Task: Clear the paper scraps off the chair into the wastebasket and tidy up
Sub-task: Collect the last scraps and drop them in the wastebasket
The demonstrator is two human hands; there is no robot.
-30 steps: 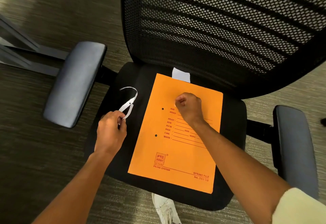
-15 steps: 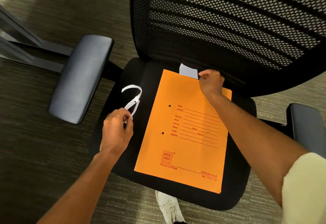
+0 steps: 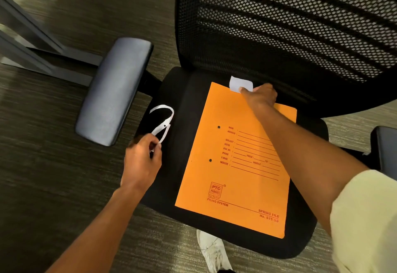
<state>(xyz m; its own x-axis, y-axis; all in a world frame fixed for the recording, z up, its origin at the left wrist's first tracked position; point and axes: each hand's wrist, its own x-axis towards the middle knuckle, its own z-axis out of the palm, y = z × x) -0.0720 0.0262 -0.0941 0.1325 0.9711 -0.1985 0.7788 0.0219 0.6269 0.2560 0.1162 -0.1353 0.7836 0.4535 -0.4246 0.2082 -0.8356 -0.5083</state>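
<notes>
The left hand (image 3: 141, 161) pinches the lower end of a curled white strip (image 3: 162, 122) between thumb and fingers; the strip loops up and away from the hand, over the left edge of the chair (image 3: 182, 105) seat, near the left armrest (image 3: 113, 90).

The right hand (image 3: 261, 96) reaches across an orange folder (image 3: 234, 186) to its far edge, where a small white scrap (image 3: 238, 83) lies at the back of the seat, just below the mesh backrest (image 3: 290, 25). The fingertips touch the scrap's near right corner, and the fingers look curled toward it, but whether they actually have hold of it cannot be told. The scrap sits just beyond the hand, to its left, partly overlapping the folder's top edge.

The folder lies flat on the seat, covering most of it, printed side up. A pale sleeve (image 3: 365, 219) covers the right upper arm. A white shoe (image 3: 212, 251) stands on the carpet (image 3: 53, 176) below the seat's front edge.
</notes>
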